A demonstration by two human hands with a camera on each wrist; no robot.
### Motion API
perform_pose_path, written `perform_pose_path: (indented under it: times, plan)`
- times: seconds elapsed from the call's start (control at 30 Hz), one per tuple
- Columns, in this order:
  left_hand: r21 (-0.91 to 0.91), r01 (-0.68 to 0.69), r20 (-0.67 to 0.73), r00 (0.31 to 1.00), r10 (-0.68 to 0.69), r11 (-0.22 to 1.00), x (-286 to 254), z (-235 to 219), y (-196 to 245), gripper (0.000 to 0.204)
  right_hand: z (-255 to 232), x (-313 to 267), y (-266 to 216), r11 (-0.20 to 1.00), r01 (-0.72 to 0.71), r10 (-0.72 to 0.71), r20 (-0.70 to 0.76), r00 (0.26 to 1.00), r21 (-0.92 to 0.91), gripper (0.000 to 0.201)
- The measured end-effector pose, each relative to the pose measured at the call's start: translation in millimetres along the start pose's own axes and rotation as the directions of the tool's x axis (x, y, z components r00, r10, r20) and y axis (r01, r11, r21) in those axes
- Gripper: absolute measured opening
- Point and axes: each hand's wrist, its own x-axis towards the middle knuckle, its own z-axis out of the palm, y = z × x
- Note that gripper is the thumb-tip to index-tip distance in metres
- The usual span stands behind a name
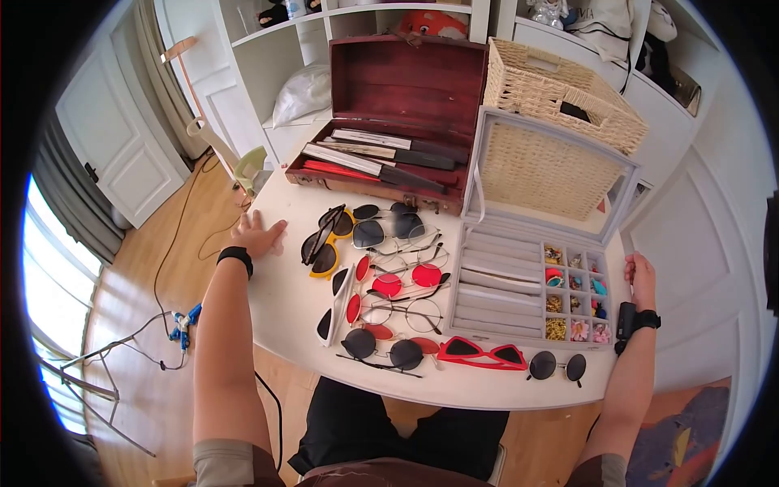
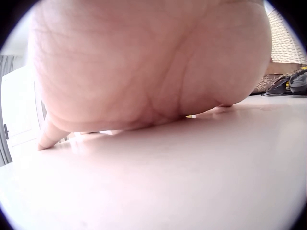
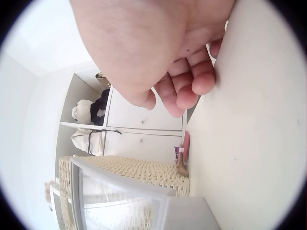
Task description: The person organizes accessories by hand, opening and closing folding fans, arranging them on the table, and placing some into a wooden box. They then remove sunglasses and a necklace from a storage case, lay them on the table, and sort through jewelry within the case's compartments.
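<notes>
The left hand (image 1: 258, 236) rests on the white table with its fingers spread, left of yellow-framed sunglasses (image 1: 327, 253). At the table's right edge, the right hand (image 1: 640, 280) lies beside the grey jewellery box (image 1: 499, 315), its fingers loosely bent and holding nothing. Several pairs of glasses lie between the hands, among them white-framed sunglasses (image 1: 335, 306), red-framed sunglasses (image 1: 482, 355) and round dark ones (image 1: 557, 367) at the front. In the left wrist view the palm (image 2: 148, 62) presses on the table; the right wrist view shows bent fingers (image 3: 184, 88).
An open dark red case (image 1: 406, 81) holding folded fans (image 1: 341, 158) stands at the back. Behind the jewellery box's raised lid is a woven basket (image 1: 560, 89). White shelves (image 1: 284, 40) stand behind the table, and cables (image 1: 174, 227) lie on the floor at left.
</notes>
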Motion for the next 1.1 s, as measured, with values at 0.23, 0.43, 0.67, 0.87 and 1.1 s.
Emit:
perform_pose_path:
  times: [0.23, 0.43, 0.67, 0.87, 1.1]
  plan:
    - [0.062, -0.029, 0.019, 0.999, 0.028, 0.998, -15.4, -19.9, 11.6, 0.108, 3.4, -2.6, -2.3, 0.998, 0.061, -0.062, 0.008, 0.998, 0.03, 0.036]
    - [-0.114, -0.561, -0.177, 0.824, 0.539, 0.82, -68.2, -52.7, 55.3, 0.046, 3.8, 0.9, 4.1, 0.995, 0.087, -0.088, 0.026, 0.996, 0.037, 0.035]
    - [-0.151, -0.613, -0.101, 0.79, 0.605, 0.775, -87.4, -39.2, 77.3, 0.05, 6.8, -4.6, -1.2, 0.998, 0.066, -0.066, 0.005, 0.998, 0.024, 0.034]
    - [-0.064, -0.645, -0.203, 0.756, 0.623, 0.761, -91.6, -29.0, 80.5, 0.046, 8.1, -4.9, -3.4, 0.997, 0.073, -0.073, 0.005, 0.997, -0.004, 0.034]
    - [0.077, -0.8, -0.246, 0.563, 0.789, 0.595, -146.3, -51.9, 108.7, 0.031, 8.2, 0.1, 2.6, 0.997, 0.073, -0.073, 0.01, 0.997, 0.0, 0.033]
